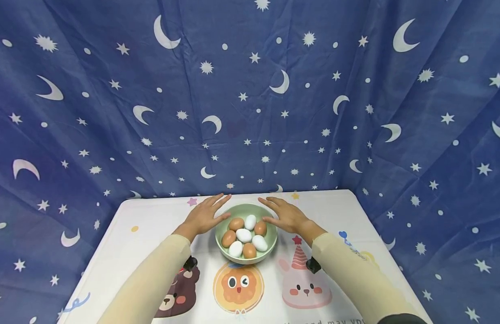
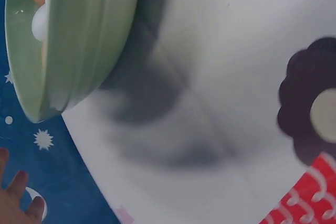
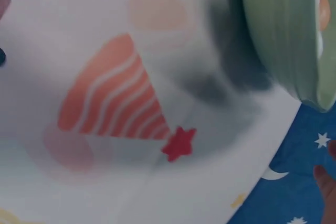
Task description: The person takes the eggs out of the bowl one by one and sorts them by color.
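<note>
A light green bowl stands on the table, with several brown eggs and white eggs in it. My left hand is at the bowl's left side, fingers spread, its thumb overlapping the rim in the head view. On the opposite side my right hand mirrors it, thumb over the right rim and fingers extended. Neither hand holds anything. Both wrist views show the bowl's outer wall from the side, and only fingertips of each hand appear at the frame corners.
The white tabletop carries printed cartoon figures, among them a bear, an orange round face and a pink rabbit. Behind the table's far edge hangs a blue curtain with moons and stars.
</note>
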A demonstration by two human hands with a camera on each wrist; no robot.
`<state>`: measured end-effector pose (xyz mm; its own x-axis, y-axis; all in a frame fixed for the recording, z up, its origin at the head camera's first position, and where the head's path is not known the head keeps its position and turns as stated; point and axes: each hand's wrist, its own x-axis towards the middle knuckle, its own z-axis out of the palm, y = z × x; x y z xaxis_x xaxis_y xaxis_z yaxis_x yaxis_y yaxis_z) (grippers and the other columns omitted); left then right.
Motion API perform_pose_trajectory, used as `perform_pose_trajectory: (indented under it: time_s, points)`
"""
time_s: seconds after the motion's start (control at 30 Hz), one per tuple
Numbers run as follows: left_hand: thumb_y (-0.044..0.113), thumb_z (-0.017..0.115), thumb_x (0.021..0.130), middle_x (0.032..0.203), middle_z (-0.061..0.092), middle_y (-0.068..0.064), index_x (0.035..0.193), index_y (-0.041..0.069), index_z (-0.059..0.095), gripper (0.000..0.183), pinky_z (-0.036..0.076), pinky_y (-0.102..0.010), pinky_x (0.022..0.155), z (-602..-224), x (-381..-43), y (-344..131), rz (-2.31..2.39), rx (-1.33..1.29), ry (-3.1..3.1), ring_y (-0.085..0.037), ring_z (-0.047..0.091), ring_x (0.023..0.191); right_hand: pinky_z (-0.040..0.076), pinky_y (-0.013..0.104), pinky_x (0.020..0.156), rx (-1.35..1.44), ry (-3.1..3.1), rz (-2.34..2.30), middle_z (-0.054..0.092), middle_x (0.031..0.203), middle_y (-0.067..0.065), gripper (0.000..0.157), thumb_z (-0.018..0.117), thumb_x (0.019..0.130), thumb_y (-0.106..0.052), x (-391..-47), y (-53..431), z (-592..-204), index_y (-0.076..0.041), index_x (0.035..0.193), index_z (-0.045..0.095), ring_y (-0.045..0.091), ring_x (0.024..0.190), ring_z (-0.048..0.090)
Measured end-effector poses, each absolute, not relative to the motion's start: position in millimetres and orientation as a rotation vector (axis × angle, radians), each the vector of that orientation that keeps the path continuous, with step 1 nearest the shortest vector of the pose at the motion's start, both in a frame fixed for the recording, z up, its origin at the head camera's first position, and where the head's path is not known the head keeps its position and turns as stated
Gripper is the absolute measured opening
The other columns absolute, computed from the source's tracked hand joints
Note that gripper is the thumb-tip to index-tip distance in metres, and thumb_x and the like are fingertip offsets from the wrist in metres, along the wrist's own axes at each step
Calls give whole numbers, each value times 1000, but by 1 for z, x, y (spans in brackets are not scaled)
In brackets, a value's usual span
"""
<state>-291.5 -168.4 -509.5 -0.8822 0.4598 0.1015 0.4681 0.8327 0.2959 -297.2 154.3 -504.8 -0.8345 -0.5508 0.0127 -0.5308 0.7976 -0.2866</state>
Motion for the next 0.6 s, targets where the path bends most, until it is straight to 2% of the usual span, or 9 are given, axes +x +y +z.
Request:
perform_pose_trajectory:
  time_s: [0.23,0.4,0.5,0.6]
  points:
    - [57,42,100,156,37,-10,157,31,24,66,36,-64,112,-532,-282,-171,-698,-578,-3029,-38,35,141,42,61,109,-689,2905,-550,39,154,5,68,43,97,-62,-285,156,-523,-37,157,23,32,141,38]
    - [55,45,100,154,40,-11,158,34,19,67,42,-65,106,-542,-277,-169,-843,-466,-3056,-38,42,137,40,62,110,-584,2888,-690,44,151,9,64,44,100,-55,-281,156,-535,-34,157,23,34,140,40]
    - [54,45,100,147,46,-10,158,33,18,68,51,-59,97,-545,-274,-166,-917,-422,-3065,-32,54,125,38,60,112,-546,2875,-734,48,148,11,63,43,101,-52,-278,156,-541,-32,157,24,35,139,42]
    - [53,45,101,138,52,-9,158,30,19,68,56,-48,83,-547,-272,-164,-987,-387,-3060,-25,63,106,37,57,115,-520,2860,-748,50,147,12,63,42,102,-52,-275,155,-544,-29,158,23,34,137,44]
